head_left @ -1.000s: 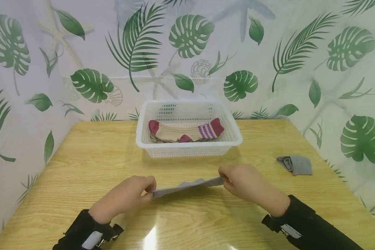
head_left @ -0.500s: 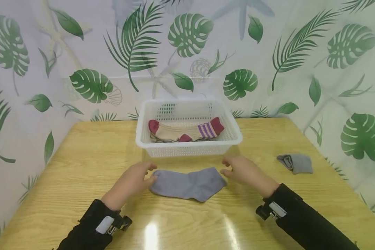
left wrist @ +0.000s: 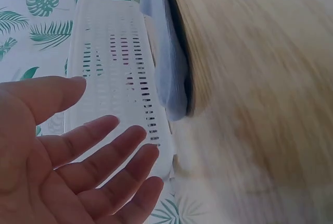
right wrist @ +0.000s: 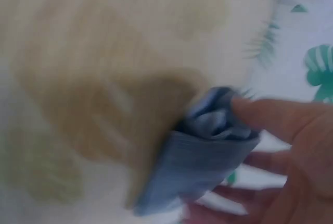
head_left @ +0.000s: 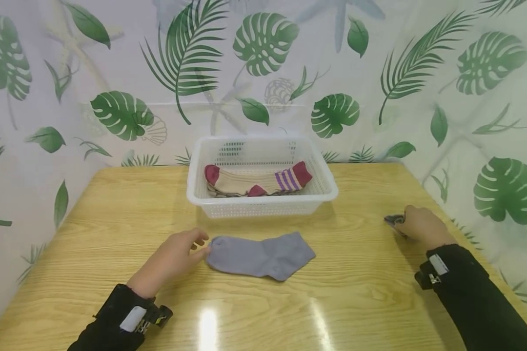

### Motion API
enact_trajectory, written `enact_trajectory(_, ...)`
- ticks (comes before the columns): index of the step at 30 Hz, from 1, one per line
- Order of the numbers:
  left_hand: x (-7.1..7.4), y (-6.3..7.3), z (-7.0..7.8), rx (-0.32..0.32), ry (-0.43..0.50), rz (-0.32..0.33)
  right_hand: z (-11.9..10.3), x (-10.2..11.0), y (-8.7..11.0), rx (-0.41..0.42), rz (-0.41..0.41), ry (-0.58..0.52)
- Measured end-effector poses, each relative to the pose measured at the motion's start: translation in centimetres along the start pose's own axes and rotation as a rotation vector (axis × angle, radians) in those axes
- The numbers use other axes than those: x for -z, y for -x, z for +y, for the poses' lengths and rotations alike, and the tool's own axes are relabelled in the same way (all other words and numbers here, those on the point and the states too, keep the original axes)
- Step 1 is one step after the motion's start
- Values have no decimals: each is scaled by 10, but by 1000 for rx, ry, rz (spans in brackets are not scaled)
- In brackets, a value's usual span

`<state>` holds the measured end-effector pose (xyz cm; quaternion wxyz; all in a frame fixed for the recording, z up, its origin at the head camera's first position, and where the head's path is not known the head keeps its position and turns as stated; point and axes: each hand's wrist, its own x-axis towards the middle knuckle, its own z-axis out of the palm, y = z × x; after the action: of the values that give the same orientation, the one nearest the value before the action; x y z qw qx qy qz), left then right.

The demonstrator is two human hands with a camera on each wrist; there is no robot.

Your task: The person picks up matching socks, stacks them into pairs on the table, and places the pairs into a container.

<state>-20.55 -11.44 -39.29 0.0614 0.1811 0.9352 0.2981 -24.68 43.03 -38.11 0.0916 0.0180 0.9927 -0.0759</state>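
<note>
A grey ankle sock (head_left: 259,256) lies flat on the wooden table, its cuff end to the right. My left hand (head_left: 171,258) is at the sock's left end, fingers relaxed and slightly bent, holding nothing. In the left wrist view the palm and loose fingers (left wrist: 104,156) show apart from the sock's edge (left wrist: 170,62). Far to the right, my right hand (head_left: 423,226) pinches a folded grey sock (right wrist: 197,166) between thumb and fingers. Its rolled opening shows beside the thumb; in the head view the hand covers most of it.
Behind the flat sock stands a white perforated plastic basket (head_left: 263,201). Inside it lie beige socks (head_left: 237,183) with maroon toes and cuffs and purple stripes. A leaf-patterned sheet (head_left: 263,112) rises along the table's back and sides.
The grey sock, first stretched between both hands, was laid flat and let go. My right hand then moved right and took hold of the folded sock. The left hand stayed near the flat one.
</note>
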Motion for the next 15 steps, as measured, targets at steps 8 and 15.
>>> enact_trajectory(8, -7, -7, 7, -17, 12, -71, -24, -3, 3, 117, 20, -4)
enact_trajectory(15, -11, -15, 24, -115, -3, -46, -96, 19, 28, 276, 50, -229)
